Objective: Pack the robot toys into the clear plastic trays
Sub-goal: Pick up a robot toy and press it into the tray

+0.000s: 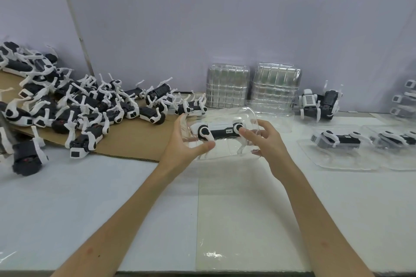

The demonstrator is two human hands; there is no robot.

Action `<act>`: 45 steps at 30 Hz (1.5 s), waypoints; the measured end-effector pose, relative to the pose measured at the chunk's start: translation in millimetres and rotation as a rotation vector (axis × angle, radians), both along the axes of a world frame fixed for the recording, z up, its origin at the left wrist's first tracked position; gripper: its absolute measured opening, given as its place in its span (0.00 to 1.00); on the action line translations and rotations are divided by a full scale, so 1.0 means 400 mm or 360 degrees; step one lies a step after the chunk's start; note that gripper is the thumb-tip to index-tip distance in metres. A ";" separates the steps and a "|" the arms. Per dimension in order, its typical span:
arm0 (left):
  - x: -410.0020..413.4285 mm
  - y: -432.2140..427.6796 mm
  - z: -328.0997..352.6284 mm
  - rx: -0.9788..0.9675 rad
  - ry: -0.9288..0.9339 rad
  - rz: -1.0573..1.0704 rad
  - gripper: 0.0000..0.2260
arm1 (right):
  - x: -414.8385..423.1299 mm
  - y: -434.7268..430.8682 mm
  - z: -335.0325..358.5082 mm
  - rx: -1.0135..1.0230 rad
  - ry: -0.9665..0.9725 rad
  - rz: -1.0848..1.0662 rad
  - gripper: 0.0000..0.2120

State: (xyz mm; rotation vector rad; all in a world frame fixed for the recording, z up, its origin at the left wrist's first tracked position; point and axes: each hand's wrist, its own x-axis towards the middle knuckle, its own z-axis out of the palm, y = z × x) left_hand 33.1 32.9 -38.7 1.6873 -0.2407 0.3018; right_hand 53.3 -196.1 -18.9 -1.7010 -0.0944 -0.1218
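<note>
A clear plastic tray [227, 149] is lifted above the table in both hands, and a black-and-white robot dog toy [219, 131] lies on its side inside it. My left hand [183, 141] grips the tray's left end, thumb across the front. At the right end, my right hand [266, 139] holds the tray with its fingers pressing on the toy's rear joint. A big pile of loose robot toys [74, 103] covers the brown cardboard [130, 144] at left. Two packed trays [337, 141] lie at right.
Two stacks of empty clear trays [252, 87] stand against the back wall. Two loose robot toys [318, 103] stand right of them, and more packed ones [405, 99] sit at the far right edge. A transparent sheet [236, 220] lies on the white table near me.
</note>
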 end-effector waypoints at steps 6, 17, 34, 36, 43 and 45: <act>0.009 0.003 -0.014 0.0007 -0.0042 -0.0061 0.41 | -0.004 -0.008 -0.004 -0.0133 0.0061 0.0240 0.28; 0.008 -0.002 -0.010 0.0056 -0.0087 0.0227 0.37 | -0.004 -0.011 0.007 0.0021 0.0009 0.0201 0.33; 0.003 -0.016 -0.020 0.0113 0.0463 -0.0137 0.21 | 0.014 -0.022 -0.021 -0.0221 0.0273 -0.0235 0.29; 0.008 -0.015 -0.024 0.0173 0.0509 -0.0112 0.28 | 0.013 -0.018 -0.022 -0.0355 0.0227 -0.0306 0.31; 0.021 -0.011 -0.035 0.0370 0.0470 0.0036 0.29 | -0.036 0.048 -0.014 -0.0928 -0.0647 -0.0431 0.17; 0.022 -0.010 -0.039 0.0422 0.0415 0.0123 0.26 | -0.054 0.074 -0.011 -0.0916 -0.0669 -0.0193 0.12</act>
